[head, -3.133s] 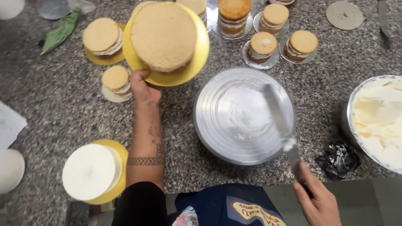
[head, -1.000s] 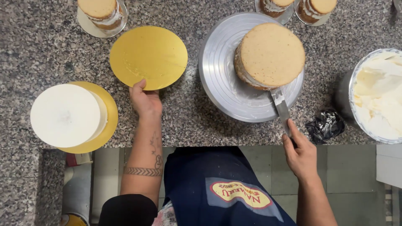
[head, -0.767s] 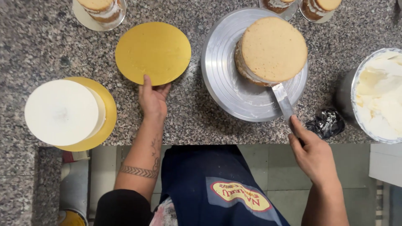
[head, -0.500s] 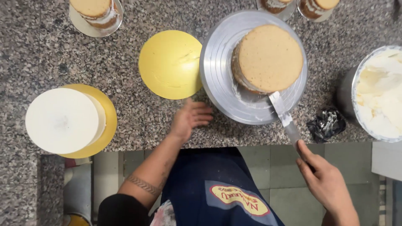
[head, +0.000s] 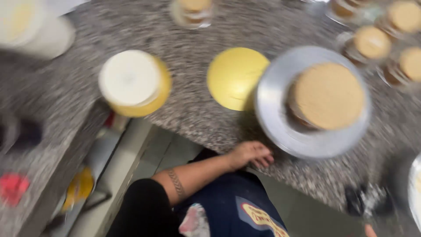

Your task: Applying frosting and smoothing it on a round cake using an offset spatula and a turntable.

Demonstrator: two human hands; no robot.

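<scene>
The picture is motion-blurred. My left hand (head: 252, 154) rests at the granite counter's front edge, holding nothing, its fingers loosely spread just below the silver turntable (head: 272, 128). A round tan cake layer (head: 326, 96) sits on that turntable. An empty gold cake board (head: 234, 79) lies flat to its left, partly tucked under the rim. Only a sliver of my right hand (head: 370, 231) shows at the bottom edge, and what it holds is hidden.
A white frosted cake (head: 129, 78) on a gold board (head: 151, 103) stands at the left. Small layered cakes in glass dishes (head: 372, 41) line the back right. A bowl's rim (head: 415, 188) and a dark crumpled thing (head: 366, 199) are at the right. A lower shelf lies at the left.
My left hand has drawn back from the gold board to the counter's edge. My right hand and the spatula have left the turntable and dropped almost out of view. The view swung left.
</scene>
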